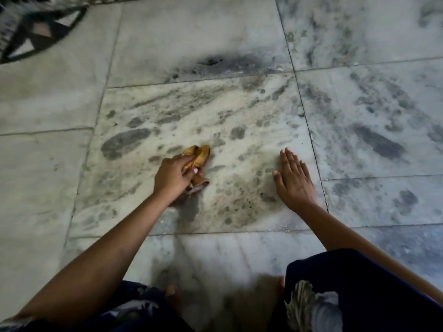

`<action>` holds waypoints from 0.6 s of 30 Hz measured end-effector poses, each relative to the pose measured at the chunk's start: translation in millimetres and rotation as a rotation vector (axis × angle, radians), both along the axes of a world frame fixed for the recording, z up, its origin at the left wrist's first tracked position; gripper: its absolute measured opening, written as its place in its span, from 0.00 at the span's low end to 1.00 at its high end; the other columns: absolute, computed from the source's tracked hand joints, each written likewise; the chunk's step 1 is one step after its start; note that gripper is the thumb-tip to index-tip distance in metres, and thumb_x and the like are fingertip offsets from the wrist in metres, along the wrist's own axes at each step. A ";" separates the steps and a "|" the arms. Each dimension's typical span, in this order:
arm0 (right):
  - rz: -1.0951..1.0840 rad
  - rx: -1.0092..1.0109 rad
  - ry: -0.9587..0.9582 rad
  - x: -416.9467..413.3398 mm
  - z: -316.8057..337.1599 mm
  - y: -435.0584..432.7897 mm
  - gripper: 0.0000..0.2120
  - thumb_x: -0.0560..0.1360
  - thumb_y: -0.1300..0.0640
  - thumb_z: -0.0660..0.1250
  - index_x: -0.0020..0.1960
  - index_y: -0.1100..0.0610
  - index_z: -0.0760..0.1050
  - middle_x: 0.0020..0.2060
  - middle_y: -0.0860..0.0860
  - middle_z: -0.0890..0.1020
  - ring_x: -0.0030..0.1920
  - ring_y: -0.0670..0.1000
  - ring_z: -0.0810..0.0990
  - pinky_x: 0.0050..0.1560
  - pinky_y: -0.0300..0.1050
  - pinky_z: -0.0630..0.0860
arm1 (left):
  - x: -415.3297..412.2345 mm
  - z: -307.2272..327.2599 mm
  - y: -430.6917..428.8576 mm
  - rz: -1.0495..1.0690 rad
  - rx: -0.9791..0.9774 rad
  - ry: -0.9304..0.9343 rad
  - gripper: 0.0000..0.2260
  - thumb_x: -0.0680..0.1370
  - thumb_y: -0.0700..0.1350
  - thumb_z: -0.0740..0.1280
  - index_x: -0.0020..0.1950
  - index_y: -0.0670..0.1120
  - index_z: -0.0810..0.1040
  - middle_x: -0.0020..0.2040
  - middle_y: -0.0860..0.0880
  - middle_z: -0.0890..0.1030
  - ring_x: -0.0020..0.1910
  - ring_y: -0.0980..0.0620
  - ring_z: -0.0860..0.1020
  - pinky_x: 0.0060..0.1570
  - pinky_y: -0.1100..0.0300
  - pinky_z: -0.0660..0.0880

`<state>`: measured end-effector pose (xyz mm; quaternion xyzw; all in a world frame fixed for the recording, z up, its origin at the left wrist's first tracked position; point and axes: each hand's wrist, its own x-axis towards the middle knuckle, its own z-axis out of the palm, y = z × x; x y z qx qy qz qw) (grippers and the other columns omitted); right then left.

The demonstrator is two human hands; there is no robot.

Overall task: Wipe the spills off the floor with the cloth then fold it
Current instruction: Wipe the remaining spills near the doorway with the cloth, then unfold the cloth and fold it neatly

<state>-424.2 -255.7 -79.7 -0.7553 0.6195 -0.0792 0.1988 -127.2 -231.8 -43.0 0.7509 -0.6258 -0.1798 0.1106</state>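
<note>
At the far left, well away from either hand, a dark metal grille (36, 32) crosses the top corner over pale marble floor (48, 104). Next comes the left hand (171, 176), its fingers (185, 164) curled and pinching a bunched orange cloth (199, 155), pressing it down onto the central tile. The cloth is crumpled into a wad, with one lump poking out just beyond the fingertips and a frayed tail trailing back under the palm toward the wrist, so its long axis runs roughly along the line of the forearm.

Dark smears and blotches (124, 142) lie on the tile to the left of and beyond those fingers, and a gritty patch (237, 207) sits to their right, between the two hands and nearer the person.

Further right, the right hand (292, 180) rests flat on the same tile, fingers (290, 159) straight and close together, holding nothing, seemingly a brace. It is well apart from the cloth.

Judging by this, wiping is in hand and much marking remains; the left hand alone has the cloth, and the closest dirt lies just right of it. Folding has not begun.
</note>
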 end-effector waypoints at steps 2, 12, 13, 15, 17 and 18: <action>0.029 -0.005 -0.031 10.3 5.9 -1.9 0.37 0.73 0.40 0.36 0.77 0.58 0.47 0.77 0.53 0.51 0.76 0.49 0.47 0.73 0.43 0.40 | -1.2 14.0 2.5 0.183 0.053 0.378 0.16 0.76 0.46 0.69 0.63 0.47 0.77 0.56 0.46 0.81 0.53 0.48 0.79 0.49 0.60 0.73; -0.029 -0.046 -0.311 69.3 65.3 -17.5 0.34 0.75 0.42 0.45 0.77 0.56 0.50 0.75 0.54 0.58 0.75 0.52 0.56 0.73 0.48 0.51 | 19.2 67.9 20.7 0.736 0.158 1.712 0.22 0.78 0.55 0.57 0.44 0.42 0.85 0.45 0.41 0.83 0.42 0.43 0.83 0.44 0.51 0.81; -0.009 -0.042 -0.329 73.6 72.2 -19.1 0.34 0.75 0.41 0.46 0.77 0.55 0.50 0.75 0.53 0.59 0.74 0.53 0.58 0.72 0.49 0.53 | 20.9 72.9 21.7 0.729 0.137 1.741 0.21 0.78 0.55 0.57 0.44 0.42 0.85 0.45 0.41 0.83 0.43 0.43 0.82 0.47 0.51 0.80; 0.024 -0.038 -0.372 80.1 83.6 -22.2 0.34 0.74 0.40 0.47 0.77 0.54 0.51 0.74 0.53 0.62 0.73 0.54 0.61 0.71 0.50 0.58 | 26.5 80.0 21.4 0.753 0.096 1.770 0.22 0.78 0.56 0.57 0.44 0.43 0.85 0.47 0.41 0.82 0.46 0.42 0.81 0.53 0.48 0.76; 0.061 -0.060 -0.390 84.3 92.9 -26.1 0.33 0.75 0.40 0.48 0.76 0.53 0.52 0.73 0.52 0.64 0.73 0.53 0.62 0.71 0.50 0.60 | 30.2 86.6 18.5 0.779 0.084 1.752 0.23 0.79 0.56 0.57 0.43 0.43 0.85 0.46 0.41 0.83 0.47 0.42 0.80 0.50 0.48 0.75; 0.077 -0.073 -0.392 86.6 98.4 -28.6 0.33 0.75 0.40 0.49 0.76 0.53 0.53 0.73 0.52 0.64 0.73 0.52 0.62 0.72 0.51 0.60 | 32.3 91.0 15.6 0.777 0.079 1.743 0.23 0.79 0.55 0.57 0.41 0.43 0.86 0.43 0.41 0.84 0.47 0.42 0.80 0.47 0.49 0.75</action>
